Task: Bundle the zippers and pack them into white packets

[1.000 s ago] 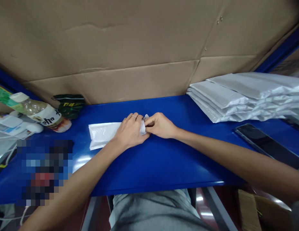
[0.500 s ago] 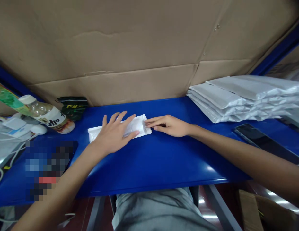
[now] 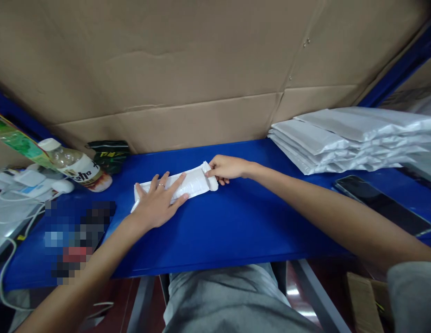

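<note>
A white padded mailer point(image 3: 194, 181) lies flat on the blue table point(image 3: 208, 231), slightly tilted up to the right. My left hand point(image 3: 159, 199) rests on its left half with fingers spread, a ring on one finger. At the right end, my right hand point(image 3: 227, 169) pinches the mailer's end flap between thumb and fingers. That flap looks partly raised and folded. The left hand covers part of the mailer's lower left side.
White mailers point(image 3: 319, 143) are stacked at the back right, with a dark phone point(image 3: 382, 206) before them. On the left are a drink bottle point(image 3: 79, 169), a dark pouch point(image 3: 109, 155), white cables point(image 3: 14, 249) and a blurred-out object point(image 3: 79, 236). A cardboard wall point(image 3: 201, 60) stands behind.
My right hand has gone from lying with straight fingers at the mailer's end to pinching its flap. The left hand has slid slightly left and down, staying spread on the mailer.
</note>
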A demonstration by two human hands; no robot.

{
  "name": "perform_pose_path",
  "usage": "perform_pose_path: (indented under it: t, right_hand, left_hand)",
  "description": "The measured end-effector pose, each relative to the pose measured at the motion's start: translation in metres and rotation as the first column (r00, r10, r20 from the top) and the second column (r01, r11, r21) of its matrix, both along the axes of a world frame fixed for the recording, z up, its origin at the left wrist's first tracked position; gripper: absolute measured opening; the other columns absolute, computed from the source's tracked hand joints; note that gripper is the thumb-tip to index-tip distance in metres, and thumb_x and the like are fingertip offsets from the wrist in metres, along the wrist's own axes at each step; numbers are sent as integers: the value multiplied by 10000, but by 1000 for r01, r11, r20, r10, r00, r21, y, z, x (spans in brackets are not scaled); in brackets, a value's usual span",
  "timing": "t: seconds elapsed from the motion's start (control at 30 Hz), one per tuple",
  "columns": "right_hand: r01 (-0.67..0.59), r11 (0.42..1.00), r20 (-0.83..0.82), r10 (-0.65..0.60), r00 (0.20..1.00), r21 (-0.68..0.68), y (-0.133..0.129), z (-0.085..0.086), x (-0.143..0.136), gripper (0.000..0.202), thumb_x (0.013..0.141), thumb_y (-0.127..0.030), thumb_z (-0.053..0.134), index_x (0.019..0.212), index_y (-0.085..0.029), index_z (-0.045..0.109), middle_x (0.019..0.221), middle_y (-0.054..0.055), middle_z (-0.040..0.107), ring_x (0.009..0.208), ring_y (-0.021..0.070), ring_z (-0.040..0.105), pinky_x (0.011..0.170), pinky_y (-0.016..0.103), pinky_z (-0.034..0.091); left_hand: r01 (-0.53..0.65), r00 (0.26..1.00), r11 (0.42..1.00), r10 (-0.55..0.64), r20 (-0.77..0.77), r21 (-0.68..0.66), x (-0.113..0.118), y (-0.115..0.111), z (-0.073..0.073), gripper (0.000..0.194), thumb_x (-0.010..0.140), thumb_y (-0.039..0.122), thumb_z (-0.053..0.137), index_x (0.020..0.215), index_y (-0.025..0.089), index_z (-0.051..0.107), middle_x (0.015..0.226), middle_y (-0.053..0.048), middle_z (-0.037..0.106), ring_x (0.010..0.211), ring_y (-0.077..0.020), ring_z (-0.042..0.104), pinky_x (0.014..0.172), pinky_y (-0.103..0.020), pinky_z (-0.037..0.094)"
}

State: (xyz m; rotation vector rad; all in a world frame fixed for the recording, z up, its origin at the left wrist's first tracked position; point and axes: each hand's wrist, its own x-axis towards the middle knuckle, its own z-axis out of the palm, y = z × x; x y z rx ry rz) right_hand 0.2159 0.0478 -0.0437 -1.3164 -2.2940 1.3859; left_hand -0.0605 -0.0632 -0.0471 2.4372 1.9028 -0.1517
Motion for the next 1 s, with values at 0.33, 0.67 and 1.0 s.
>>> perform_pose_path:
  t: [0.33, 0.67, 1.0]
  right_hand:
    - [349, 931, -179, -363, 914, -104, -13, -9, 60, 222, 856, -312, 869, 812, -168, 706, 625, 97, 729, 547, 198, 713, 464, 256, 558]
    - [257, 885, -437, -68, 897, 389, -25, -37, 69, 229, 990, -388, 750, 1125, -251, 876, 1310, 106, 793, 1210, 271, 746, 1000, 423, 634]
    - [69, 759, -218, 98, 971, 648, -22, -50, 71, 329, 1039, -232, 637, 1288, -283, 846, 1414, 61, 773, 1339, 260, 716, 1196, 441, 507]
  left_hand:
    - [309, 935, 950, -313, 167, 48, 72, 11, -7, 662, 1142, 615, 402, 1770, 516, 221, 1861, -139, 213, 1682, -566, 150, 1090, -1020, 98]
    - [309, 931, 943, -327, 162, 123, 73, 17, -9, 623, 1120, 607, 490, 1722, 481, 390, 1806, -151, 354, 1650, -539, 275, 1136, -972, 174]
    - [619, 785, 722, -576, -226, 310, 109, 23, 6, 429, 1104, 109, 430, 1463, 149, 663, 1519, -223, 643, 1364, -383, 618, 997, -527, 573]
